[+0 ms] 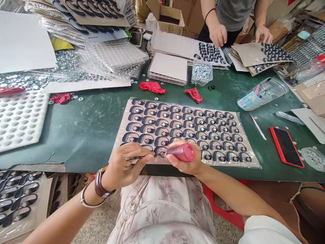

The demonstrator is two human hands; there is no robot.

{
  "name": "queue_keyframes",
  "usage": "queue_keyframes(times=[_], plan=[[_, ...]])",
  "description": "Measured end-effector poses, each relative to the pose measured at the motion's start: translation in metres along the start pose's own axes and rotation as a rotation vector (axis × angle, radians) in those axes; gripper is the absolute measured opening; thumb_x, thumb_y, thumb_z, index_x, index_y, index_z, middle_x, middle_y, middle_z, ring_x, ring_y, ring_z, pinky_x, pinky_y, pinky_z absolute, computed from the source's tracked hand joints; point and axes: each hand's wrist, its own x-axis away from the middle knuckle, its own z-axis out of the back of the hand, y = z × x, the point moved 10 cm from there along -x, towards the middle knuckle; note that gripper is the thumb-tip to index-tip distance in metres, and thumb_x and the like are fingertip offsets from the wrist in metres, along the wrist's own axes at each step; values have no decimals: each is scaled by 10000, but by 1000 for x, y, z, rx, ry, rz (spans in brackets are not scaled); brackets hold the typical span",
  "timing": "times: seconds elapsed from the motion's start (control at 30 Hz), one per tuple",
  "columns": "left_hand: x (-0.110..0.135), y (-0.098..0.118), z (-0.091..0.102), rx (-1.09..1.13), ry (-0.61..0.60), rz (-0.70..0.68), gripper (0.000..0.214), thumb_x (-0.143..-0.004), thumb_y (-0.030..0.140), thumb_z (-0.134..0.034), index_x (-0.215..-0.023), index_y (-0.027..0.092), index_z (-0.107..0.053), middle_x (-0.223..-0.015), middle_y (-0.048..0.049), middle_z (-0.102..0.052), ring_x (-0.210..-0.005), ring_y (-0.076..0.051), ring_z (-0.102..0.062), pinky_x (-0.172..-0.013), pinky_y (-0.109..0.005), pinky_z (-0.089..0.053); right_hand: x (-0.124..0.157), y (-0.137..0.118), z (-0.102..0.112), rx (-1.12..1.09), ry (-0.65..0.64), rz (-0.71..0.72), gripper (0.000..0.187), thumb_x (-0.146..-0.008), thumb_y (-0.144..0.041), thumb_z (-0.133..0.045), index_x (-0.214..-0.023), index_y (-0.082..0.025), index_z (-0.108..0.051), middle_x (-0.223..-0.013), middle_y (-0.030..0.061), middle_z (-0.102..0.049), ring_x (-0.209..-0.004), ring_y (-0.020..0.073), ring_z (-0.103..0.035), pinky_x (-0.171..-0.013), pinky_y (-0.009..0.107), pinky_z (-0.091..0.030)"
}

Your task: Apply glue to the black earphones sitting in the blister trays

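Note:
My left hand [128, 164] pinches thin dark tweezers [138, 157], whose tips point right over the front row of a board [119, 139]. Rows of black curved pieces [162, 132] with shiny round centres cover this film-wrapped board. My right hand [189, 164] is wrapped round a red squeeze bottle [181, 152], tilted with its narrow end toward the tweezer tips. Both tools meet close to one black piece at the board's front edge. Whether the bottle's tip touches that piece I cannot tell.
Across the green table [83, 125], a co-worker's hands [217, 34] handle similar pieces. Behind the board stand a clear tub of small metal discs [201, 73] and red scraps [152, 87]. A plastic jar [262, 94] and a red-edged phone [286, 146] lie right; a white perforated tray [21, 118] left.

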Motion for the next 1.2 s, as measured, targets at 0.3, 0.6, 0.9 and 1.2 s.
queue_keyframes(times=[0.3, 0.6, 0.9, 1.2], plan=[[-3, -13, 1, 20, -1, 97, 114, -890, 176, -603, -901, 199, -714, -819, -6, -735, -722, -142, -679, -657, -245, -538, -2, 1, -5, 9, -19, -3, 183, -815, -335, -701, -879, -177, -637, -766, 50, -728, -639, 161, -711, -586, 250, -593], [-2, -17, 3, 15, 18, 146, 112, -891, 221, -610, -877, 198, -719, -797, -11, -732, -687, -144, -684, -617, -243, -544, -7, 2, 12, -178, 47, -77, 266, -819, -403, -708, -980, -200, -650, -753, 40, -739, -615, 187, -719, -547, 291, -599], [15, 63, -24, -244, -31, -384, 190, -883, 119, -608, -1060, 75, -659, -980, -90, -742, -912, -199, -708, -847, -345, -560, -11, 58, 67, -457, 112, -484, 246, -827, -451, -706, -880, -214, -662, -626, 10, -687, -527, 190, -693, -503, 308, -610], [8, 88, -62, -379, -108, -541, 171, -915, 150, -599, -1012, 38, -685, -975, -96, -743, -944, -208, -702, -864, -339, -556, 23, 61, 48, -246, 67, -368, 235, -792, -381, -724, -897, -185, -648, -729, 47, -705, -640, 192, -707, -578, 298, -596]])
